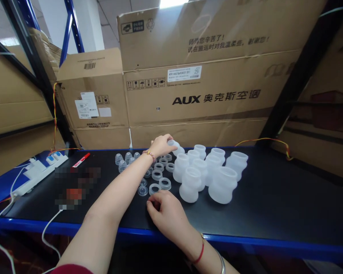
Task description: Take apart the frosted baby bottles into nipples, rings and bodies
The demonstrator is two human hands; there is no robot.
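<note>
My left hand (pixel 162 145) reaches to the back of the black table, its fingers closed on a frosted, waisted bottle (pixel 177 147) that looks tilted. Just in front of the screw rings, my right hand (pixel 169 211) rests with curled fingers; their inner side is hidden. The nearest clear ring (pixel 154 189) lies right behind its knuckles. More rings (pixel 165 183) are spread between the two hands. Several frosted bottles (pixel 190 184) stand upright in a group to the right. Beyond my left forearm are clear domed caps (pixel 122 166), and a clear nipple-shaped piece (pixel 142 190) lies beside the rings.
A red and white marker (pixel 81 160) and a power strip (pixel 31 179) with cables lie at the left. A blurred patch (pixel 74 188) covers an object with a white cable. Large cardboard boxes (pixel 217 114) wall the back. A blue edge (pixel 245 243) runs along the table's front.
</note>
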